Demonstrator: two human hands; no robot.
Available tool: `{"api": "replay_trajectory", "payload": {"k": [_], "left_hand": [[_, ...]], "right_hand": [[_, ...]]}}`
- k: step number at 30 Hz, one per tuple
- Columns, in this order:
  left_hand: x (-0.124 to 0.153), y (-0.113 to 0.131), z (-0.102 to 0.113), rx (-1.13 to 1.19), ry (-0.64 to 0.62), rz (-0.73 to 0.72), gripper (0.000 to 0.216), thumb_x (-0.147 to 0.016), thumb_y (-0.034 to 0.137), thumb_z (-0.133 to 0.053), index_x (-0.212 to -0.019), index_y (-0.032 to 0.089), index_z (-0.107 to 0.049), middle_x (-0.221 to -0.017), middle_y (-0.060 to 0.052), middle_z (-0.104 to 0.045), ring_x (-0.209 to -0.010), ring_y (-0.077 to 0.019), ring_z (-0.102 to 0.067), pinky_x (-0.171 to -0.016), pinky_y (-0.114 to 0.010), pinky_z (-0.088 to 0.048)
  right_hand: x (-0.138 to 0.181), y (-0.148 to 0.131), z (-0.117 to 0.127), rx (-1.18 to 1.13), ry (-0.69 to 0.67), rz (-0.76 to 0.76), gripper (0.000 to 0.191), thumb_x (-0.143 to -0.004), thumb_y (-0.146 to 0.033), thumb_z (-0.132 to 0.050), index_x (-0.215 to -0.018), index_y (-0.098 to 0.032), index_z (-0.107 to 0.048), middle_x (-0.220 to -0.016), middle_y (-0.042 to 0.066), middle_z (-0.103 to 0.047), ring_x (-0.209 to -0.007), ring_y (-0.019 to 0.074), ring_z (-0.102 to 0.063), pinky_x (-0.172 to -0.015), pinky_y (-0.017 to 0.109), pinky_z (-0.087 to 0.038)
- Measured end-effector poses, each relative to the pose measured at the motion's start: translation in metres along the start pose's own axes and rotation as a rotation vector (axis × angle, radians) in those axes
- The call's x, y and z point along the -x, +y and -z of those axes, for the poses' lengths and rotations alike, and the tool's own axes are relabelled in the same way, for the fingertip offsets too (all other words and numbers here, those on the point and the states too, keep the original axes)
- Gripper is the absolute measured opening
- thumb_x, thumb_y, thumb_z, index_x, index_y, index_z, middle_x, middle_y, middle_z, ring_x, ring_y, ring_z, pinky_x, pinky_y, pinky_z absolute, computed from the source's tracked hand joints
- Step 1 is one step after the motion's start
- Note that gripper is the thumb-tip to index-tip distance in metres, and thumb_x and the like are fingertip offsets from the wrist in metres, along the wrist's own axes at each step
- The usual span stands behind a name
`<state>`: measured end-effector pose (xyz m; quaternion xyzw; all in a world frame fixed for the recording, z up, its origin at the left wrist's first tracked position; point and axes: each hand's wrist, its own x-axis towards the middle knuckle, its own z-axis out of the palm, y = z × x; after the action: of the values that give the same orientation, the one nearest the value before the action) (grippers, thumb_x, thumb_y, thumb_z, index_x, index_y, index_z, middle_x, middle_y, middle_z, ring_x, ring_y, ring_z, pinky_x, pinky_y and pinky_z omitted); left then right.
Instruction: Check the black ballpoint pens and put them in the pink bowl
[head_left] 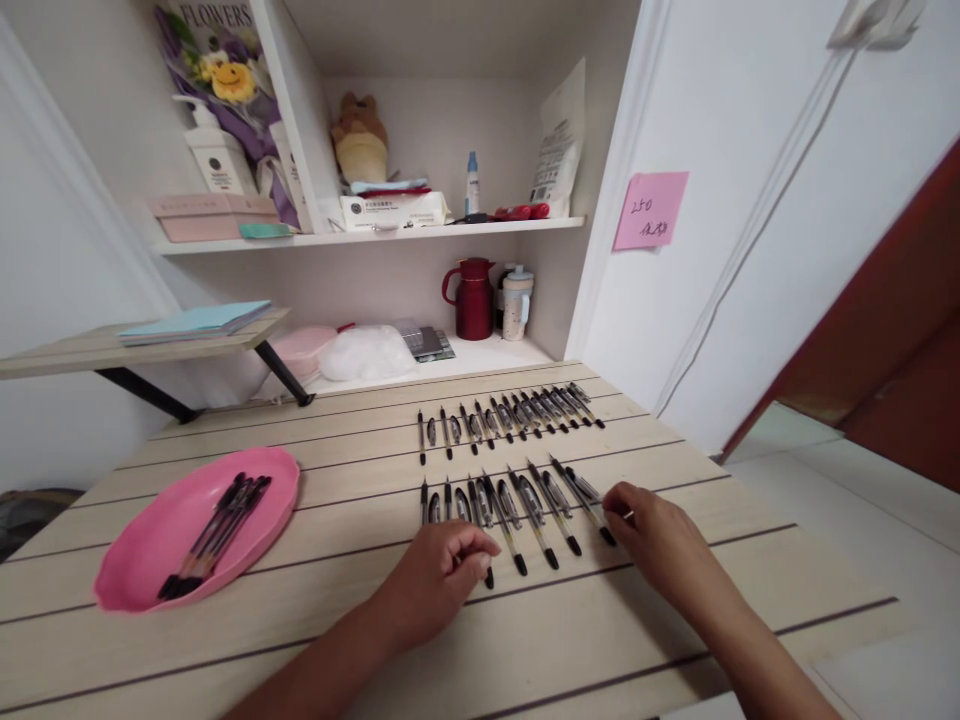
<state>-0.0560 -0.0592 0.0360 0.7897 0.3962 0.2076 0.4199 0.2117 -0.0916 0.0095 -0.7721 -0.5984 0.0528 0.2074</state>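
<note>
Two rows of black gel pens lie on the table, each uncapped pen with a clear cap beside it. The far row runs toward the right, its pens close together at that end. In the near row the pens slant side by side. My left hand is curled over the left part of this row, thumb against the fingers, nothing visible in it; it hides some pen ends. My right hand pinches at the row's right end, fingertips at the last clear pen cap. Its grip is partly hidden.
A pink oval tray at the left holds several capped pens. Behind the table, a shelf carries a red jug, a cup and a plastic bag. A small raised stand bears blue papers.
</note>
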Motion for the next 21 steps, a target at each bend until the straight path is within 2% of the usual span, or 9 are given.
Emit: {"api": "replay_trajectory", "payload": {"k": [4,9,14,17,21], "left_hand": [[0.001,0.001,0.000,-0.018,0.002,-0.003,0.023,-0.077,0.028,-0.044,-0.085,0.018,-0.063,-0.077,-0.003,-0.063,-0.071,-0.0137,-0.054,-0.066,-0.023,-0.039],[0.001,0.003,-0.001,-0.035,0.008,-0.018,0.022,-0.077,0.026,-0.044,-0.084,0.018,-0.064,-0.077,-0.002,-0.063,-0.073,-0.0138,-0.055,-0.068,-0.024,-0.039],[0.001,0.001,-0.004,0.004,0.004,-0.038,0.021,-0.077,0.027,-0.045,-0.081,0.018,-0.064,-0.073,-0.002,-0.062,-0.071,-0.0132,-0.054,-0.068,-0.024,-0.039],[0.000,-0.001,-0.007,0.169,-0.020,0.022,0.022,-0.077,0.031,-0.048,-0.087,0.017,-0.062,-0.072,-0.001,-0.059,-0.069,-0.0123,-0.053,-0.066,-0.024,-0.040],[-0.001,0.001,-0.013,0.647,-0.009,0.109,0.047,-0.076,0.039,-0.051,-0.117,0.018,-0.045,-0.089,-0.005,-0.056,-0.075,-0.0139,-0.055,-0.064,-0.028,-0.044]], "right_hand": [[0.000,-0.008,-0.005,0.111,0.015,-0.012,0.012,-0.075,-0.024,-0.046,-0.074,-0.021,-0.058,-0.068,0.004,-0.065,-0.063,0.0191,-0.058,-0.052,0.026,-0.029],[-0.001,-0.013,-0.012,0.255,-0.058,0.006,0.018,-0.077,-0.025,-0.046,-0.065,-0.019,-0.059,-0.069,0.009,-0.065,-0.069,0.0237,-0.061,-0.051,0.028,-0.029],[-0.002,-0.015,-0.006,0.217,-0.030,-0.091,0.021,-0.076,-0.026,-0.045,-0.065,-0.018,-0.061,-0.067,0.011,-0.065,-0.066,0.0229,-0.060,-0.052,0.028,-0.032],[0.003,-0.027,0.004,-0.055,-0.034,-0.118,0.020,-0.074,-0.030,-0.047,-0.064,-0.020,-0.061,-0.061,0.006,-0.063,-0.061,0.0198,-0.057,-0.051,0.027,-0.033],[0.018,-0.066,0.003,-0.712,-0.274,0.008,0.019,-0.071,-0.035,-0.053,-0.061,-0.019,-0.056,-0.054,-0.002,-0.055,-0.049,0.0113,-0.047,-0.047,0.023,-0.033]]}}
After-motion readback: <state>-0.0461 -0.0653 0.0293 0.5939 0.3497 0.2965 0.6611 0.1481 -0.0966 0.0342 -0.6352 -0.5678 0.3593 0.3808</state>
